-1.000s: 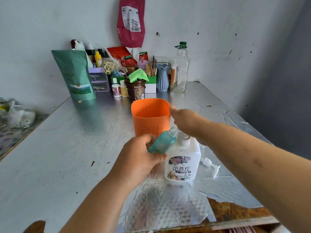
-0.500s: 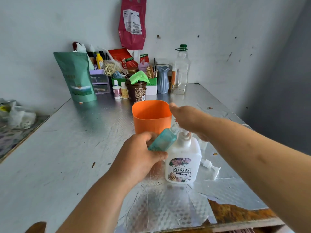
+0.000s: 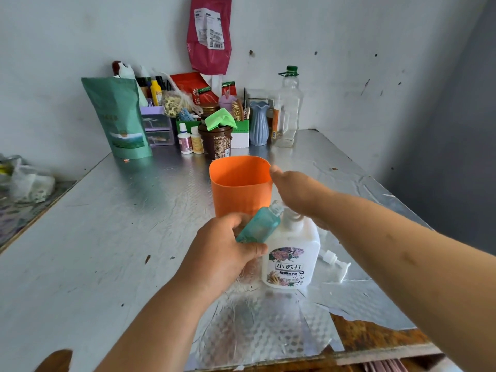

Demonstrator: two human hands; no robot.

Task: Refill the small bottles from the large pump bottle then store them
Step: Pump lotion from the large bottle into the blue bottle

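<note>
Teal small bottle (image 3: 259,225), which we see tilted in the curled fingers of the left hand (image 3: 222,251), its open neck beside the pump of the white large pump bottle (image 3: 291,253) near the orange cup (image 3: 240,183); the right hand (image 3: 298,191) covers the pump, and we cannot tell how its fingers lie.

1 small translucent teal plastic bottle (image 3: 259,225) tilted at 1 large white plastic pump bottle (image 3: 291,253)
Uncapped, the teal one leans clear neck up and rightward, gripped by the left hand (image 3: 222,248), mouth just beside the pump top. The square, floral-labelled white one stands upright, its top under the right hand (image 3: 300,194).
</note>
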